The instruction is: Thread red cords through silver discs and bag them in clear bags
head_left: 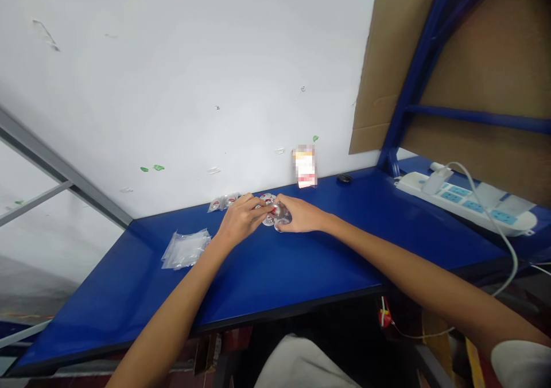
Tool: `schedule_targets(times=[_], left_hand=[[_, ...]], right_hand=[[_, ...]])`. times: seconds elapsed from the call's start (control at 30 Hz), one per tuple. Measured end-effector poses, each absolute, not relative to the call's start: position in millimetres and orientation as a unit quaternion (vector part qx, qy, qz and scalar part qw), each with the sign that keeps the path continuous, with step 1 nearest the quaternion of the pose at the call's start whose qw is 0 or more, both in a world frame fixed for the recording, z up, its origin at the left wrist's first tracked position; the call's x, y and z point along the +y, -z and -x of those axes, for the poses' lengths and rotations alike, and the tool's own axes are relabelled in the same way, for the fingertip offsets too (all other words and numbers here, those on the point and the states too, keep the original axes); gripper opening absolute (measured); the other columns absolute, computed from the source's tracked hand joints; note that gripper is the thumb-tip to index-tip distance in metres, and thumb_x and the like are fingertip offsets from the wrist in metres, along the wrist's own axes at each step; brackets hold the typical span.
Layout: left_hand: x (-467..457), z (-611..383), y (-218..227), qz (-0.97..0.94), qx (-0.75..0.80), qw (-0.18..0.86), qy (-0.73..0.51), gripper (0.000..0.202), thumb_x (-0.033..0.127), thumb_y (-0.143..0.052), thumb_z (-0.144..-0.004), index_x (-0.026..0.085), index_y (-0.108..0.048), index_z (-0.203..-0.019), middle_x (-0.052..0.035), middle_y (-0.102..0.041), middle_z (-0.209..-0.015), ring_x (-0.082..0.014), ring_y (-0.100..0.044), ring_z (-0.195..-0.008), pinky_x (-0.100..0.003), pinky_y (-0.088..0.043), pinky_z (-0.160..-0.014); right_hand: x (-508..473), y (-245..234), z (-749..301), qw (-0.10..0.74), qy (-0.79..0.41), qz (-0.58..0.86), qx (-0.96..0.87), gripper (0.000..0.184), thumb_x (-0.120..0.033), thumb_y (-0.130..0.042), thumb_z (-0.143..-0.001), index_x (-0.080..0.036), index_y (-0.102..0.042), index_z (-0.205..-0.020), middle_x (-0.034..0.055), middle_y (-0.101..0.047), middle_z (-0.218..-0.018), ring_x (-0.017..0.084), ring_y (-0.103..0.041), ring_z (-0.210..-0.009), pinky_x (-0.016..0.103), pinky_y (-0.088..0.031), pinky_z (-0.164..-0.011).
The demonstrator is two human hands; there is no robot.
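The round clear packets (pixel 270 213) at centre are partly hidden beneath the left hand (pixel 241 218) and right hand (pixel 302 214); their number and the exact grip cannot be determined. The upright printed packet (pixel 305 166) behind them is blurred, and its markings are illegible. The small black object (pixel 344 178) to its right is too small to identify. The contents of the clear plastic bag (pixel 186 249), left of centre, cannot be resolved. The left forearm (pixel 163 325) is cut off by the bottom edge, the right forearm (pixel 430 273) at the lower right corner.
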State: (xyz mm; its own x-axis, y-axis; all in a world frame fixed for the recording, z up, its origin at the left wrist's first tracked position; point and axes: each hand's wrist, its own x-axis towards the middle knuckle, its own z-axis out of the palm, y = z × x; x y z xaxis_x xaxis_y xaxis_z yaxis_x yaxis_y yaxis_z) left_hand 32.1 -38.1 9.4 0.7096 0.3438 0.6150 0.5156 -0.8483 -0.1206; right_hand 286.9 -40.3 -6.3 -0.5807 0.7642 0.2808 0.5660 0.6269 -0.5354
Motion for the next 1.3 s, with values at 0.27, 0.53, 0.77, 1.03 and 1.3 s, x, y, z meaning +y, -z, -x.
schedule_targets(times=[0.27, 0.53, 0.77, 1.03, 1.3], left_hand=[[-35, -33, -5, 0.93, -0.207, 0.069, 0.295, 0.025, 0.024, -0.062, -0.107, 0.029, -0.079, -0.124, -0.008, -0.078, -0.112, -0.0215, -0.064, -0.093, -0.039, -0.052, -0.082], [-43, -50, 4, 0.913, -0.269, 0.059, 0.302, 0.023, 0.03, -0.062, -0.107, 0.028, -0.082, -0.118, -0.0078, -0.08, -0.113, -0.0221, -0.061, -0.088, -0.041, -0.043, -0.08], [-50, -58, -1, 0.907, -0.301, -0.064, 0.287, 0.031, 0.035, -0.057, -0.11, 0.03, -0.077, -0.132, -0.0068, -0.08, -0.121, -0.0241, -0.067, -0.101, -0.044, -0.046, -0.091], [-56, -66, -4, 0.828, -0.349, -0.076, 0.432, 0.019, 0.036, -0.067, -0.103, 0.026, -0.079, -0.114, -0.0072, -0.077, -0.115, -0.0246, -0.068, -0.109, -0.045, -0.053, -0.101], [-52, -72, 8, 0.771, -0.407, -0.261, 0.414, 0.029, 0.048, -0.068, -0.101, 0.023, -0.082, -0.1, -0.0086, -0.072, -0.131, -0.0272, -0.069, -0.12, -0.037, -0.061, -0.093]], right_hand=[[-42, 6, -287, 0.278, -0.267, 0.345, -0.856, 0.051, -0.029, -0.081, -0.077, -0.025, -0.051, -0.119, 0.0064, -0.069, -0.115, 0.025, -0.067, -0.097, 0.034, -0.05, -0.081], [-43, 9, -285, 0.296, -0.244, 0.328, -0.863, 0.045, -0.025, -0.075, -0.08, -0.024, -0.049, -0.117, 0.006, -0.068, -0.113, 0.025, -0.066, -0.098, 0.035, -0.05, -0.083], [-41, 10, -287, 0.318, -0.249, 0.316, -0.858, 0.045, -0.026, -0.075, -0.078, -0.024, -0.049, -0.115, 0.0068, -0.068, -0.116, 0.024, -0.065, -0.098, 0.034, -0.049, -0.082], [-39, 8, -291, 0.343, -0.208, 0.353, -0.845, 0.053, -0.026, -0.077, -0.077, -0.024, -0.049, -0.122, 0.0084, -0.067, -0.117, 0.026, -0.064, -0.101, 0.036, -0.049, -0.084], [-43, 6, -289, 0.365, -0.17, 0.321, -0.857, 0.05, -0.024, -0.074, -0.081, -0.023, -0.049, -0.124, 0.0129, -0.066, -0.126, 0.03, -0.061, -0.115, 0.042, -0.049, -0.095]])
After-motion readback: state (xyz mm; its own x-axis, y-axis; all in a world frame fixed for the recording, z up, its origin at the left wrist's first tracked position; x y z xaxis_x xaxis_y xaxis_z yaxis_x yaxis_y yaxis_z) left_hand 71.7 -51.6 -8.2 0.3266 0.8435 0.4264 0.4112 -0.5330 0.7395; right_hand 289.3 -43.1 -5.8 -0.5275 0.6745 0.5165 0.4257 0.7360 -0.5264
